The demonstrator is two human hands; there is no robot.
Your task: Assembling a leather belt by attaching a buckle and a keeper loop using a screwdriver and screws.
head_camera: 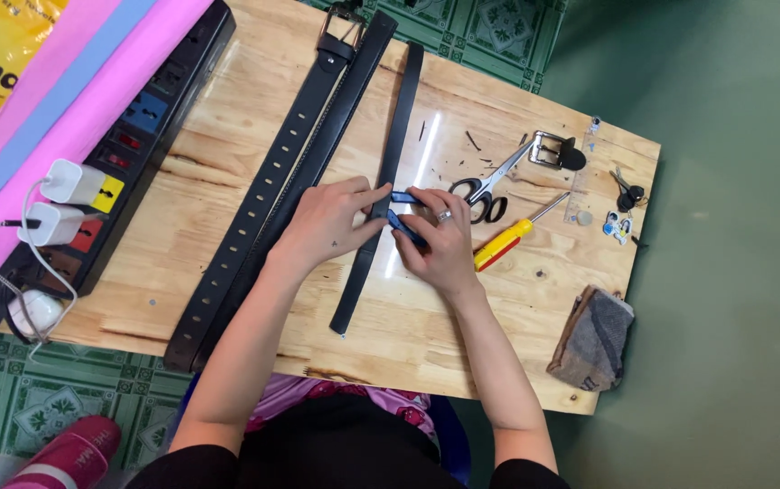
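1. Pressing down with the left hand [331, 222], fingers extended and close together, fingertips on the narrow black strap [381, 195] lying lengthwise on the wooden counter [227, 136].
2. Gripping a small blue tool [404, 217] in the right hand [440, 240], fingers curled around it, right at the strap's edge.
3. Lying just left: a wide punched black belt [263, 199].
4. Resting right of the hands: scissors [485, 186], a yellow screwdriver [508, 240].
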